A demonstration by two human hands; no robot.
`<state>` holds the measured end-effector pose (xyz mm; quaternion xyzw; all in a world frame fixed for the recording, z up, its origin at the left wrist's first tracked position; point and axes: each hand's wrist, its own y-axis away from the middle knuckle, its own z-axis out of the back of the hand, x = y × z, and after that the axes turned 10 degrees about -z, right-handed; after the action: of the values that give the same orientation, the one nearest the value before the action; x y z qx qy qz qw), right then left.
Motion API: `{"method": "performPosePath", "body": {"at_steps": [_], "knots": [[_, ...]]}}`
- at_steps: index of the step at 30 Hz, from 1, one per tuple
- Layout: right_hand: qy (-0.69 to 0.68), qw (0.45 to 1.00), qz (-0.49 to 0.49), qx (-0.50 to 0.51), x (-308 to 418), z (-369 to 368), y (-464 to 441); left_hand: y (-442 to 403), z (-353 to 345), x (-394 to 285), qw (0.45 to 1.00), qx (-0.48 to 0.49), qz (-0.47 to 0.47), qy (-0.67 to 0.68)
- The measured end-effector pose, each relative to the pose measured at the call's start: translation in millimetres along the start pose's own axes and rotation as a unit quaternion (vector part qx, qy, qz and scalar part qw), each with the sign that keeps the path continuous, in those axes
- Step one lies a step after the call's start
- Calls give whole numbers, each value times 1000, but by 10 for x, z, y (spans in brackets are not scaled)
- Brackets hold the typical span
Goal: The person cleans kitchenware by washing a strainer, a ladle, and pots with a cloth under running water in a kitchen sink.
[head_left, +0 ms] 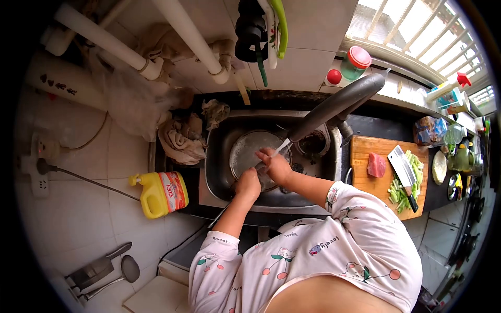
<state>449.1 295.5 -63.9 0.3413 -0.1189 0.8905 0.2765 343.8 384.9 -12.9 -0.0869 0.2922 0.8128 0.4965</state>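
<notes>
Metal round pan [250, 143] in the sink [216, 156], directly below L hand [248, 183] & R hand [276, 166]. Both part-curled, close together, R at the water stream [282, 146]; can't tell what, if anything, either grips. Grey tap [339, 107] overhead. L of sink: crumpled cloth [182, 140], yellow bottle [156, 195]. R, on dark counter [386, 127]: wood board [365, 148] w/ pink meat [376, 165], cleaver [401, 164], chopped green veg [418, 169]. Barred window [412, 28] upper R.

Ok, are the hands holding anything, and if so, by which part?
Can't tell: the left hand and right hand are close together over the sink, hiding whatever may lie between them.
</notes>
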Motion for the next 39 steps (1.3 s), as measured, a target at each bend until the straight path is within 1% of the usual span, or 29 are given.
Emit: {"method": "performPosePath", "body": {"at_steps": [1, 2, 5, 8, 9, 10, 11, 12, 13, 16, 17, 19, 20, 21, 23, 24, 25, 26, 28, 29, 30, 31, 32, 34, 35, 36, 38, 39], "knots": [[-39, 998, -29, 37, -62, -71, -1, 10, 37, -68, 1000, -11, 26, -3], [-77, 993, -59, 73, -123, -135, 8, 6, 40, -49, 1000, -4, 28, -8], [-2, 988, -108, 106, 80, 138, -50, -4, 57, 21, 999, 15, 42, -20], [104, 936, -204, 265, -294, 11, -136, -4, 107, 100, 997, 15, 77, -26], [35, 957, -171, 230, -442, -49, -62, -5, 110, 137, 996, 7, 89, -26], [56, 961, -187, 197, -502, -81, -25, -6, 116, 160, 994, -1, 102, -26], [77, 963, -202, 164, -555, -121, 6, -3, 124, 167, 993, -12, 119, 5], [96, 963, -216, 131, -544, -143, 39, -8, 103, 214, 994, -8, 113, -7], [134, 977, -163, 36, -490, -203, 101, -22, 63, 286, 994, -4, 107, -20], [286, 957, -23, 38, -258, -334, 264, 5, 58, 328, 995, 12, 93, -35], [348, 933, 33, 86, -303, -388, 296, 7, 66, 315, 995, 15, 89, -34], [272, 933, -102, 214, -573, -737, 156, -8, -49, 405, 994, -20, 102, -21], [229, 918, -166, 277, -656, -841, 71, -7, -85, 444, 993, -38, 111, -14], [135, 923, -219, 287, -568, -614, 44, 13, -82, 443, 992, -34, 122, -24], [-9, 975, -169, 145, -543, -445, 146, -1, -83, 401, 989, -25, 139, -41], [-79, 984, -141, 70, -510, -330, 169, -16, -85, 379, 988, -20, 144, -43], [-79, 992, -67, 75, -303, -44, 177, -22, -95, 354, 988, -13, 148, -45], [-113, 992, -17, 52, -194, 39, 195, -21, -116, 333, 987, -6, 153, -48], [-182, 980, 81, 4, 8, 94, 248, -23, -159, 297, 992, 6, 116, -44], [-190, 974, 122, -3, 132, 120, 261, -41, -162, 277, 994, 10, 96, -44], [-197, 967, 164, -13, 212, 141, 255, -43, -92, 216, 995, 4, 99, 0], [-188, 969, 159, 0, 227, 156, 252, 0, 23, 124, 994, -2, 103, 44], [-188, 972, 135, 43, 186, 181, 205, 31, 81, 74, 990, -6, 108, 88], [-190, 969, 86, 134, 93, 243, 80, 58, 127, 38, 997, 6, 73, 31], [-176, 977, 58, 108, 119, 226, 69, 70, 156, 0, 998, 13, 56, 9], [-130, 986, 70, 82, 133, 172, 45, 88, 176, -51, 999, 22, 38, -12], [-32, 995, 92, 32, 85, 7, -29, 63, 64, -44, 998, -11, 56, -4], [-43, 993, 58, 89, 100, -10, -84, 50, 48, -47, 998, -20, 61, 0]]}}
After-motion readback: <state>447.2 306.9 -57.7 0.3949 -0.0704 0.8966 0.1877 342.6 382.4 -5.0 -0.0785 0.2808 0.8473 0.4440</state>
